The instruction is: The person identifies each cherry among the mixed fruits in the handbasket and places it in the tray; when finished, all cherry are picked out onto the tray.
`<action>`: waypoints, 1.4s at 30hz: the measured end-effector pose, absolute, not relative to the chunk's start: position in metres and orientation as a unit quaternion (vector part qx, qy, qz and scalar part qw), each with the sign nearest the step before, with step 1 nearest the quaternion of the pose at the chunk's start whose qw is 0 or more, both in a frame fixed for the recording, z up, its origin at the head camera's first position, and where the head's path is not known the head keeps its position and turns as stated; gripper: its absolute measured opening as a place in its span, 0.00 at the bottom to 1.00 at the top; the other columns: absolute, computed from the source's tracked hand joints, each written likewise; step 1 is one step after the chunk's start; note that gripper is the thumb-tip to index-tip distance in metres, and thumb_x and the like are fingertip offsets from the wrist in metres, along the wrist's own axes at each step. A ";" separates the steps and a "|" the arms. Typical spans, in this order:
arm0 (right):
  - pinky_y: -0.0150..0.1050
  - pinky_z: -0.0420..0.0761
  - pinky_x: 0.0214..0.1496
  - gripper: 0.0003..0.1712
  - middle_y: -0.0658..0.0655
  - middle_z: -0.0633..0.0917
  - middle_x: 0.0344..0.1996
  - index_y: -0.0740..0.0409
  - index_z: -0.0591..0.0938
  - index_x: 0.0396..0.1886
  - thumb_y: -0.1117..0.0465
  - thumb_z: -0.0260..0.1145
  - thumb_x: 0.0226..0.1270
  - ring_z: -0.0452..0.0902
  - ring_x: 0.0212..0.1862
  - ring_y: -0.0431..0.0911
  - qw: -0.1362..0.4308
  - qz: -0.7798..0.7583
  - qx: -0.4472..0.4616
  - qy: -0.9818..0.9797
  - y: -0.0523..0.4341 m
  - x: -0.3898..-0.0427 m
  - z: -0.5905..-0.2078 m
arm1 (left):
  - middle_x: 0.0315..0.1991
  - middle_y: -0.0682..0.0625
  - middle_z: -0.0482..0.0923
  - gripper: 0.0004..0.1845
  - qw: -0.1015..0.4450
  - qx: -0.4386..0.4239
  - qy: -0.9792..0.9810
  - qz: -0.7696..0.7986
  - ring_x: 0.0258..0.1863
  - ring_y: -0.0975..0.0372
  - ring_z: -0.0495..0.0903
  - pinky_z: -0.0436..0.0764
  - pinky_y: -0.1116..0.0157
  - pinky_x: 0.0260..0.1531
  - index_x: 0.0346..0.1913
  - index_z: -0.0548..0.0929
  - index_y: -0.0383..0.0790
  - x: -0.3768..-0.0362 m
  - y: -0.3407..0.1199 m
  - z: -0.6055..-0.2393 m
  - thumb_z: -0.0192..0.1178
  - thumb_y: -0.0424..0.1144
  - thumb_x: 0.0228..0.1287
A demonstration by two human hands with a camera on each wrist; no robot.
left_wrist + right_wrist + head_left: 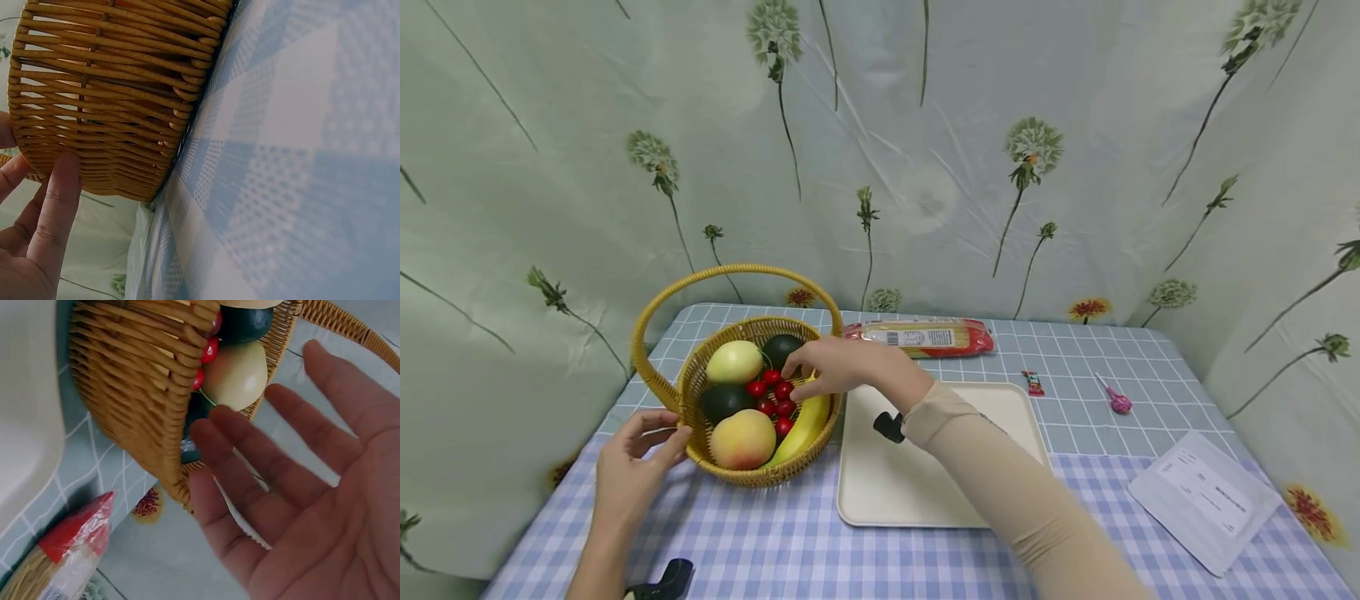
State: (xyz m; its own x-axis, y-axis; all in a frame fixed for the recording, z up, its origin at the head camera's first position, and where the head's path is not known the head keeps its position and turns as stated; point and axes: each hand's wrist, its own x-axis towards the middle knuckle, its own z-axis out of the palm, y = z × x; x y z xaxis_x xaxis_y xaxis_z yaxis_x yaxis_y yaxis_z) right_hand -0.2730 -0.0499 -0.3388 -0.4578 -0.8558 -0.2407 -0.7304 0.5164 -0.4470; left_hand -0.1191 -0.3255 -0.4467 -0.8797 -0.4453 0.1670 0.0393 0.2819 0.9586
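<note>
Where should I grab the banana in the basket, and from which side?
Take the banana from above, around its exposed middle. It lies curved along the basket wall nearest the tray, with cherries on its inner side; fingers probably slip in there most easily.

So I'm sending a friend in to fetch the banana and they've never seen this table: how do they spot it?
Go to the wicker basket at the table's left end, beside the cream tray. The banana lies along the basket's inner wall on the tray side, just under the right hand. It is the only long, curved, yellow fruit; the rest are round.
</note>
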 end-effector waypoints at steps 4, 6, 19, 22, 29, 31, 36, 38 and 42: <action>0.39 0.86 0.65 0.27 0.57 0.85 0.66 0.54 0.80 0.74 0.49 0.66 0.82 0.82 0.66 0.49 0.241 -0.134 -0.454 0.847 -0.062 -0.278 -0.336 | 0.39 0.66 0.85 0.15 0.198 0.138 -0.772 -0.588 0.40 0.75 0.85 0.91 0.73 0.31 0.53 0.82 0.28 -0.120 -0.326 -0.447 0.73 0.28 0.67; 0.38 0.86 0.65 0.27 0.57 0.85 0.66 0.53 0.79 0.74 0.49 0.66 0.82 0.82 0.65 0.48 0.251 -0.125 -0.446 0.850 -0.068 -0.280 -0.335 | 0.39 0.65 0.86 0.15 0.196 0.139 -0.768 -0.593 0.40 0.75 0.85 0.91 0.73 0.31 0.53 0.82 0.28 -0.121 -0.326 -0.447 0.73 0.28 0.68; 0.34 0.83 0.62 0.21 0.51 0.83 0.66 0.47 0.84 0.69 0.55 0.69 0.80 0.78 0.59 0.42 0.284 -0.085 -0.407 0.864 -0.099 -0.292 -0.346 | 0.42 0.63 0.85 0.12 0.178 0.147 -0.744 -0.627 0.41 0.75 0.86 0.92 0.72 0.33 0.50 0.83 0.32 -0.120 -0.324 -0.443 0.72 0.31 0.70; 0.35 0.82 0.63 0.20 0.49 0.83 0.67 0.44 0.85 0.67 0.55 0.69 0.79 0.76 0.60 0.41 0.281 -0.073 -0.395 0.872 -0.103 -0.294 -0.349 | 0.42 0.63 0.85 0.12 0.174 0.147 -0.737 -0.636 0.41 0.74 0.86 0.92 0.73 0.34 0.50 0.83 0.32 -0.120 -0.324 -0.442 0.72 0.32 0.70; 0.32 0.80 0.56 0.21 0.46 0.82 0.68 0.39 0.85 0.68 0.59 0.69 0.79 0.73 0.58 0.41 0.297 -0.044 -0.370 0.879 -0.115 -0.296 -0.350 | 0.42 0.62 0.84 0.13 0.166 0.156 -0.733 -0.642 0.41 0.74 0.86 0.92 0.73 0.34 0.52 0.82 0.31 -0.121 -0.326 -0.443 0.72 0.32 0.71; 0.31 0.80 0.54 0.23 0.45 0.82 0.66 0.38 0.84 0.69 0.61 0.68 0.79 0.73 0.57 0.41 0.308 -0.037 -0.365 0.878 -0.118 -0.296 -0.349 | 0.42 0.62 0.84 0.13 0.165 0.158 -0.731 -0.643 0.41 0.73 0.86 0.92 0.73 0.34 0.52 0.82 0.31 -0.121 -0.327 -0.444 0.72 0.31 0.70; 0.30 0.83 0.53 0.24 0.44 0.83 0.60 0.40 0.85 0.68 0.65 0.68 0.78 0.77 0.54 0.40 0.335 -0.049 -0.353 0.872 -0.123 -0.297 -0.347 | 0.42 0.62 0.83 0.13 0.165 0.160 -0.726 -0.648 0.41 0.73 0.85 0.92 0.73 0.33 0.52 0.82 0.32 -0.121 -0.328 -0.445 0.72 0.30 0.70; 0.29 0.83 0.52 0.22 0.43 0.84 0.56 0.41 0.87 0.65 0.65 0.69 0.77 0.78 0.51 0.40 0.344 -0.058 -0.343 0.872 -0.124 -0.297 -0.347 | 0.42 0.61 0.84 0.12 0.166 0.158 -0.725 -0.649 0.41 0.73 0.86 0.92 0.72 0.33 0.51 0.82 0.32 -0.121 -0.329 -0.446 0.72 0.30 0.70; 0.29 0.81 0.44 0.14 0.43 0.85 0.47 0.43 0.89 0.56 0.64 0.71 0.76 0.77 0.45 0.40 0.351 -0.064 -0.330 0.874 -0.124 -0.298 -0.348 | 0.42 0.61 0.84 0.12 0.167 0.150 -0.724 -0.652 0.41 0.73 0.86 0.92 0.72 0.33 0.51 0.82 0.31 -0.121 -0.329 -0.446 0.72 0.30 0.70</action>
